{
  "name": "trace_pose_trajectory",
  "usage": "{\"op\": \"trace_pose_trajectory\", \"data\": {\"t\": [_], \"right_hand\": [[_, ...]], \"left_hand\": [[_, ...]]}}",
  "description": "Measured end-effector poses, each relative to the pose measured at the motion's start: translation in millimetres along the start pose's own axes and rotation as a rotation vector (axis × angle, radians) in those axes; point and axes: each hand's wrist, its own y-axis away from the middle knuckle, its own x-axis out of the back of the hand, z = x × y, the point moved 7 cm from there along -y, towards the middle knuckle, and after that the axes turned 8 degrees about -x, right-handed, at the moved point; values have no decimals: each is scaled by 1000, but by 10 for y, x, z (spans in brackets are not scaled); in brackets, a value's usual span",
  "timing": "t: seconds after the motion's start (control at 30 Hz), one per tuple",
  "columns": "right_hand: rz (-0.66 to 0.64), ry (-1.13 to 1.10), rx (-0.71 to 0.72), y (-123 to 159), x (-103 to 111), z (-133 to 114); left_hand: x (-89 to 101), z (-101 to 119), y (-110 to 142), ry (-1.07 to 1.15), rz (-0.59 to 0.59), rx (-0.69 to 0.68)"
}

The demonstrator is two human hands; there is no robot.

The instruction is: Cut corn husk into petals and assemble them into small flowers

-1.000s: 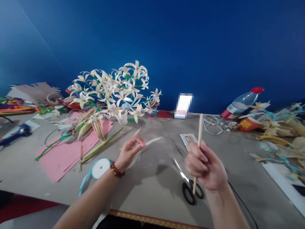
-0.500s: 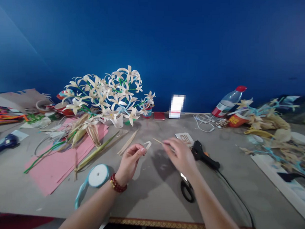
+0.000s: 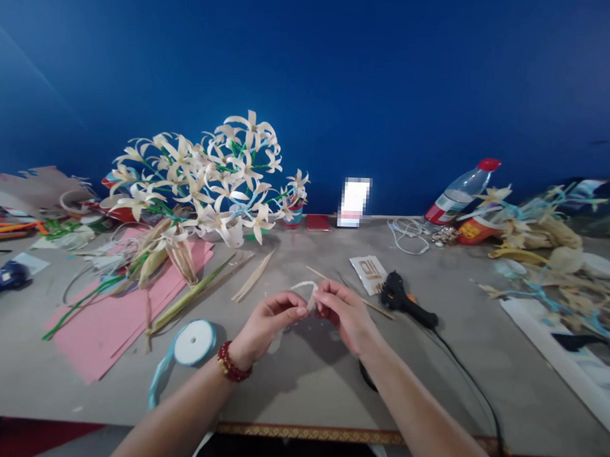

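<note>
In front of me a thin pale strip of husk [image 3: 310, 297], bent into a curve, is pinched between both hands. My left hand [image 3: 272, 321], with a red bead bracelet at the wrist, closes on its lower end. The fingertips of my right hand [image 3: 345, 313] pinch the same strip near its bend. A thin wooden stick [image 3: 381, 310] passes behind the right hand and appears to lie on the table. Under the right forearm, only a dark handle loop of the scissors [image 3: 367, 376] shows.
To the right lie a black glue gun [image 3: 407, 302] with its cord and a white card [image 3: 367, 274]. A blue ribbon spool [image 3: 195, 342], pink paper [image 3: 88, 344] and husk pieces [image 3: 253, 277] are on the left. White husk flowers [image 3: 226, 179] and a bottle [image 3: 459, 194] stand behind.
My right hand has left the stick and come inward to the pale strip. The two hands now meet, and the right forearm covers most of the scissors.
</note>
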Motion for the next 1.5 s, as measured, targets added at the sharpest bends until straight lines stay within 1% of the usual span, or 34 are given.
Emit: {"op": "trace_pose_trajectory", "data": {"t": [0.07,0.1,0.17,0.2,0.23,0.3,0.33,0.37,0.43,0.5,0.6,0.7,0.77,0.8,0.83,0.87,0.93,0.97,1.03,1.13,1.23,1.33,1.5], "right_hand": [[-4,90,39,2,-11,-53],[-8,181,80,18,-8,-117],[12,472,190,101,34,-301],[59,657,251,175,88,-408],[143,851,296,268,172,-506],[335,1135,334,504,387,-629],[414,1233,328,632,497,-631],[463,1314,307,754,594,-582],[451,1432,238,954,737,-351],[420,1481,213,1108,834,-83],[446,1466,224,1224,943,182],[507,1406,194,1191,1034,237],[527,1272,140,1123,1092,198],[498,1148,103,1079,1104,186],[435,989,61,1030,1089,190],[355,808,27,983,1041,203],[201,469,-19,907,861,242],[157,350,-24,880,754,262],[98,236,-39,831,518,345],[26,171,-68,763,191,524],[-16,153,-43,724,-4,612],[-25,158,-43,728,-82,590],[-48,195,-80,768,-164,467]], "left_hand": [[-46,22,1,-50,-61,-13],[-62,22,5,-63,-80,-9],[-72,-4,17,-62,-94,19],[-63,-19,22,-50,-85,32],[-49,-29,26,-34,-72,39],[-22,-31,29,0,-48,32],[-11,-21,29,18,-37,20],[-4,-9,28,36,-29,8],[-1,22,25,78,-20,-14],[-7,53,23,116,-11,-27],[-20,82,22,142,0,-27],[-17,100,23,175,22,-27],[2,112,23,190,47,-37],[12,119,23,195,57,-45],[21,126,23,201,65,-55],[26,135,23,210,68,-65],[33,153,23,230,75,-91],[38,164,24,238,83,-106],[48,188,28,242,105,-142],[58,222,40,244,139,-189],[48,244,51,235,146,-208],[25,256,59,205,134,-205],[5,254,68,171,134,-187]]}}
